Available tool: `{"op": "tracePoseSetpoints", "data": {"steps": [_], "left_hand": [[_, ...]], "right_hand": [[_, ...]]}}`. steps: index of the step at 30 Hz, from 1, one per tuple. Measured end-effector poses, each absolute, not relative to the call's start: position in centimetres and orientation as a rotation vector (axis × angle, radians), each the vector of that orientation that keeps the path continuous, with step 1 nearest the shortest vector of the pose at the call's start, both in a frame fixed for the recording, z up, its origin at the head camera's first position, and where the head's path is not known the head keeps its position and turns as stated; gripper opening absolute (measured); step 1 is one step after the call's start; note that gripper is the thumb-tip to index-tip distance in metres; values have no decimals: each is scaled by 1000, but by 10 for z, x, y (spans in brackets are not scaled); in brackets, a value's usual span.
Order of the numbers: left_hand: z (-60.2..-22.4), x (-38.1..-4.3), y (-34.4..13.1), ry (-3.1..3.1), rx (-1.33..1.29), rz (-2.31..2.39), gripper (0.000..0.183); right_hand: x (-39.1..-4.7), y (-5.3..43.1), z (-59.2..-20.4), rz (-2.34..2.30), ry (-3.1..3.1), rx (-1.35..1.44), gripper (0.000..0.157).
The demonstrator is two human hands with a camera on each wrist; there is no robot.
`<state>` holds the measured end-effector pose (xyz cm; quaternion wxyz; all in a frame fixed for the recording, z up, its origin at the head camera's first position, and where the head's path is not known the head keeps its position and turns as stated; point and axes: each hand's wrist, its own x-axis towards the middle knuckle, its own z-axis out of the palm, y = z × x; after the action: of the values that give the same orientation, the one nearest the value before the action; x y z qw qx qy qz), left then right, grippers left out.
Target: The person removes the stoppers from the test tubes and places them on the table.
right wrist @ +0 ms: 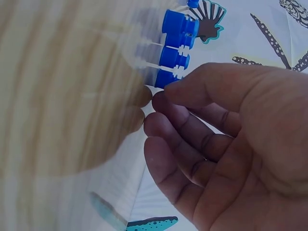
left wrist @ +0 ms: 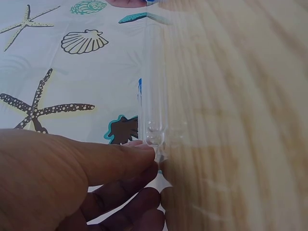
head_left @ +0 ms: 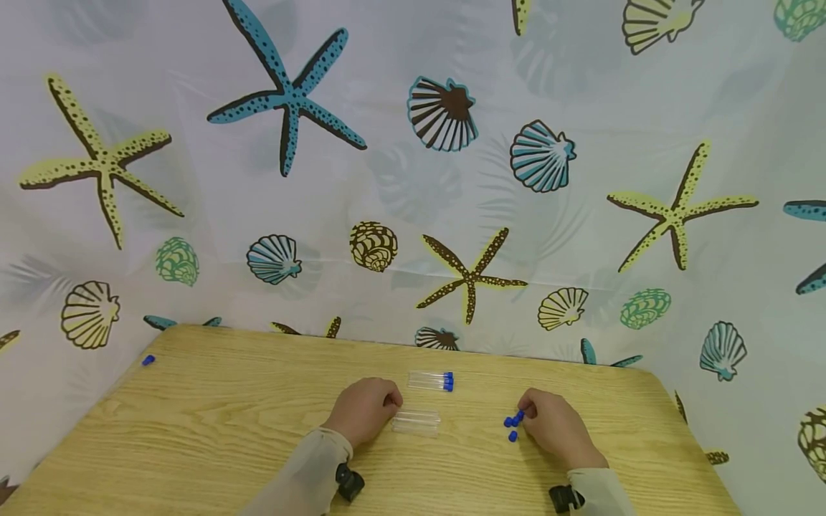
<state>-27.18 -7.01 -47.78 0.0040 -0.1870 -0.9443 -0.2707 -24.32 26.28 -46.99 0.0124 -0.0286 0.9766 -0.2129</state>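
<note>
My left hand [head_left: 364, 410] pinches the rounded end of a clear test tube [left wrist: 155, 110] between thumb and fingers. That tube belongs to a small group of uncapped test tubes [head_left: 416, 424] lying side by side on the table. To the right, my right hand [head_left: 556, 428] pinches a blue cap [right wrist: 166, 79] with thumb and index finger, the other fingers loosely curled. More blue caps [head_left: 508, 423] lie against it in a small cluster, and a single cap [head_left: 513, 436] sits slightly nearer me.
Behind the uncapped tubes lie capped test tubes [head_left: 427, 380], their blue ends pointing right. Another small blue piece [head_left: 148, 360] rests near the far left corner of the wooden table [head_left: 245, 387]. A sheet [head_left: 387, 186] printed with starfish and shells hangs behind the table and along its sides.
</note>
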Motion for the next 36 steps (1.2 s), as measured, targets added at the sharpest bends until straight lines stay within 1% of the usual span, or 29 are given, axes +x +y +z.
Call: {"op": "tracePoseSetpoints", "data": {"steps": [8,16,24,36], "left_hand": [[-478,-271,-71,-2934,-595,-846,9],[-478,-270,-71,-2941,-573,-860,8],[-481,-274,-70,-2967,-562,-858,5],[-483,-275,-71,-2941,-579,-868,8]], "right_hand": [[-243,262,-469,-669,3030,-80,17],[-243,262,-469,-659,3054,-87,14],[-244,263,-468,-626,3073,-61,16],[-243,262,-467,-628,3041,-52,17]]}}
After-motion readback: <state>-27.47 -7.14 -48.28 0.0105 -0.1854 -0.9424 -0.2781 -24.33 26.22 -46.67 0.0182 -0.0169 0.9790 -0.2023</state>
